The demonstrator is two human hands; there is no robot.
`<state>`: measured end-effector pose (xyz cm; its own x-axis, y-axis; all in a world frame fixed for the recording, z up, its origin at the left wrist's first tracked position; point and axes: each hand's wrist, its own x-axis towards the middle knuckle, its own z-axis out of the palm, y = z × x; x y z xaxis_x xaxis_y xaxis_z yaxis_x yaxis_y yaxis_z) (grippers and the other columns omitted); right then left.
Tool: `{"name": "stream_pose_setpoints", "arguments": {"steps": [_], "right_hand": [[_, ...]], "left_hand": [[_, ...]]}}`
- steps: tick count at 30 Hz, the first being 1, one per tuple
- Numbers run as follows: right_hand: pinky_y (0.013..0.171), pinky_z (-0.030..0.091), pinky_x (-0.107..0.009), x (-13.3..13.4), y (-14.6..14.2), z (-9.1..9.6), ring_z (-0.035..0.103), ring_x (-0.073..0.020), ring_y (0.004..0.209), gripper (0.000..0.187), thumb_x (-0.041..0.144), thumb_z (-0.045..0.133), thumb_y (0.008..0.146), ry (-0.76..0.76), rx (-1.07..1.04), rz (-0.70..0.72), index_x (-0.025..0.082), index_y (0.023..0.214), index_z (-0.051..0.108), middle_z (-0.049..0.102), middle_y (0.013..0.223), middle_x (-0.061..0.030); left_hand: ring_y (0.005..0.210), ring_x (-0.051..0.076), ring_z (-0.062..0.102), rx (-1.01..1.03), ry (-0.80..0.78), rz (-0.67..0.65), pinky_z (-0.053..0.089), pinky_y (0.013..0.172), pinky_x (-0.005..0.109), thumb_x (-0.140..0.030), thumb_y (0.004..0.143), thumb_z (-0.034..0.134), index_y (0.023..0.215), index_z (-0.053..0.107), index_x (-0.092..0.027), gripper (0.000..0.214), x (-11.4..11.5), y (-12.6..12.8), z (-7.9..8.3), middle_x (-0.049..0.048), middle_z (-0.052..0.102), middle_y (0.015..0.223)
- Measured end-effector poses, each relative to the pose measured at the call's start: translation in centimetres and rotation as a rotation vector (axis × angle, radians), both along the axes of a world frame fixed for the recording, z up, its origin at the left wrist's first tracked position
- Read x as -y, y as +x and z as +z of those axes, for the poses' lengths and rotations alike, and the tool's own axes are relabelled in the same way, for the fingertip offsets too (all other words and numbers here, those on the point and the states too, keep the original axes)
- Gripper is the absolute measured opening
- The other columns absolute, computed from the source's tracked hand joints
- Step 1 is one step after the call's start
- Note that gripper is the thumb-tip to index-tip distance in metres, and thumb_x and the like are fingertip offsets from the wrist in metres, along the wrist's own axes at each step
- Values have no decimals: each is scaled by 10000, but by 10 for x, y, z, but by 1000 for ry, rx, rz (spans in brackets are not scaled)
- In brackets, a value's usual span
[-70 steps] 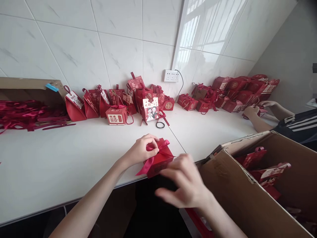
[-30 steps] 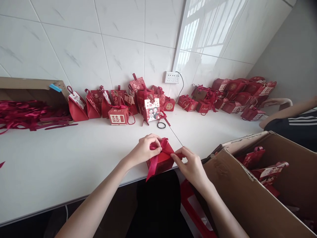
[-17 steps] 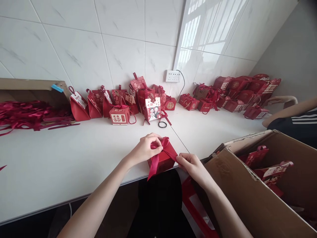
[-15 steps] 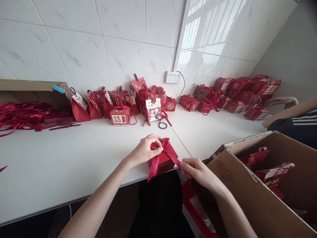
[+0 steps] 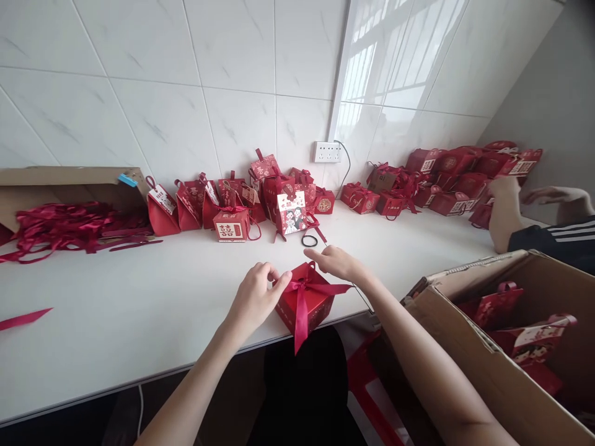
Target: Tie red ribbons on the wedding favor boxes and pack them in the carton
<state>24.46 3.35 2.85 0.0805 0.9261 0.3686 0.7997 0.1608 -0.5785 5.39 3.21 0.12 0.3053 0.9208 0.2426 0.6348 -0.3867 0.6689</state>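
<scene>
A red gift box [image 5: 312,308] stands at the table's front edge. A crimson satin ribbon [image 5: 301,313] is tied in a bow on its top, one tail hanging down the front and the other stretching right. My left hand [image 5: 255,297] is at the box's left side, its thumb by the bow and its fingers apart from the thumb. Just behind the bow is my right hand [image 5: 339,263], index finger stretched out to the left over a small ribbon loop. I see nothing held in it, though its lower fingers are partly hidden.
Red boxes and bags [image 5: 231,223] line the wall, with more piled [image 5: 450,170] at right. Cut ribbons [image 5: 65,226] lie by an open carton at left. A cardboard box [image 5: 446,316] stands near my right arm. Another person's arm [image 5: 504,207] reaches in at far right.
My right hand has let go of the right ribbon tail and moved up behind the bow. My left hand has drawn back left from the knot. The front tail has swung right.
</scene>
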Motion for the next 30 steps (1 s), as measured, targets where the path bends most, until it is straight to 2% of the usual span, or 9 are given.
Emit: {"name": "stream_pose_setpoints", "arguments": {"steps": [3,5,8,10,13,17,21,25,30], "right_hand": [[443,284,-202,-2,-2,1,388,-37,349,621,540,398,843,-237,23,52,147,362,392,415,388,4],[455,287,-222,-6,-3,3,394,-57,382,581,512,417,844,-338,25,56,166,380,369,421,410,-4],[441,248,-246,-9,-1,4,307,-63,391,485,388,506,799,-439,7,78,199,407,292,353,400,26],[442,226,-249,-5,2,1,256,-64,418,427,319,499,785,-460,-12,120,202,447,266,297,427,50],[454,232,-236,13,6,-12,250,-74,469,373,357,431,824,-407,-123,177,201,521,280,275,500,57],[471,245,-234,41,6,-38,278,-84,500,421,509,402,846,-226,-434,144,204,566,327,300,533,54],[473,242,-233,57,-1,-56,278,-81,493,453,544,424,849,-98,-582,58,205,563,332,306,530,55],[450,219,-231,62,-6,-62,259,-83,490,432,518,435,860,6,-561,3,212,575,326,289,533,58],[464,241,-230,61,-6,-66,287,-90,508,382,440,398,896,116,-415,13,212,596,333,313,553,52]], "left_hand": [[830,227,583,-42,66,68,463,727,346,-566,828,426,735,482,-222,361,13,-2,4,34,555,839],[752,207,587,-81,83,92,465,674,332,-548,827,437,759,484,-223,335,19,-3,6,27,544,847],[567,143,544,-123,55,73,453,592,307,-452,840,441,739,475,-220,255,21,-3,5,3,530,829],[554,131,544,-89,21,40,459,590,302,-422,840,439,728,478,-217,237,19,-3,2,1,534,834],[672,159,596,45,-16,7,485,652,311,-446,836,446,777,493,-216,242,12,-2,-4,20,568,870],[820,187,615,117,-80,-83,486,743,317,-464,821,490,871,532,-211,262,-1,1,-3,37,605,928],[755,159,599,78,-182,-237,460,725,287,-457,845,473,781,547,-206,269,-8,0,4,13,608,886],[657,132,539,155,-207,-182,415,627,247,-479,829,494,720,505,-199,300,0,0,4,-17,565,748],[528,97,402,239,-244,-19,324,525,218,-492,822,496,615,381,-197,378,12,5,-8,-58,410,554]]}}
